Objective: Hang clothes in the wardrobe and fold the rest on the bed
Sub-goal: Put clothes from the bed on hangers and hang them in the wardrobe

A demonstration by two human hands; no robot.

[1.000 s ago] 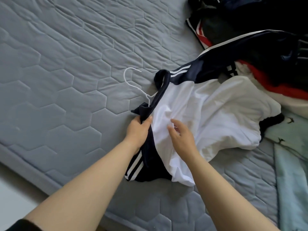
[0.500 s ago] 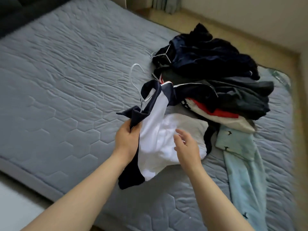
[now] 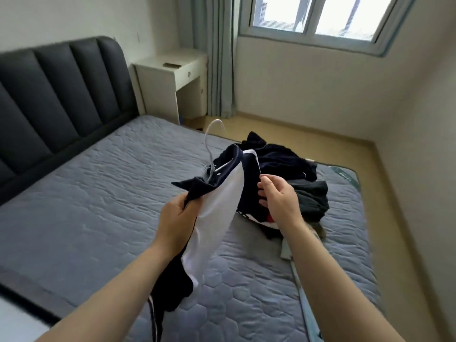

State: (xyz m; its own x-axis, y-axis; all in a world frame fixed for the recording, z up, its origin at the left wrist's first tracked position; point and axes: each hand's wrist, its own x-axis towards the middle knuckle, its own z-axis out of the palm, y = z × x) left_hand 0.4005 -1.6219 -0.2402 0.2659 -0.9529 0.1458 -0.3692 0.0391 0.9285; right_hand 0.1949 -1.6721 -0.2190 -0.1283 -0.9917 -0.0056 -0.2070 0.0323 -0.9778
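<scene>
A navy and white shirt (image 3: 217, 208) hangs in the air above the bed, with a white wire hanger (image 3: 209, 146) sticking up out of its collar. My left hand (image 3: 176, 215) grips the shirt's navy shoulder. Just to the right of the shirt, my right hand (image 3: 276, 196) has its fingers loosely curled and holds nothing. A pile of dark clothes (image 3: 291, 174) with some red and white in it lies on the grey quilted mattress (image 3: 86, 213) behind my right hand.
A dark padded headboard (image 3: 56, 95) stands at the left. A white bedside table (image 3: 172, 77) and a grey curtain (image 3: 217, 55) are at the back, under a window (image 3: 318, 16). Wooden floor (image 3: 345, 149) runs along the bed's far side. A pale blue cloth (image 3: 306, 304) lies at the right.
My left hand has lifted the shirt and hanger off the mattress. My right hand has let go of the white cloth and risen beside it. The view has tilted up to the room.
</scene>
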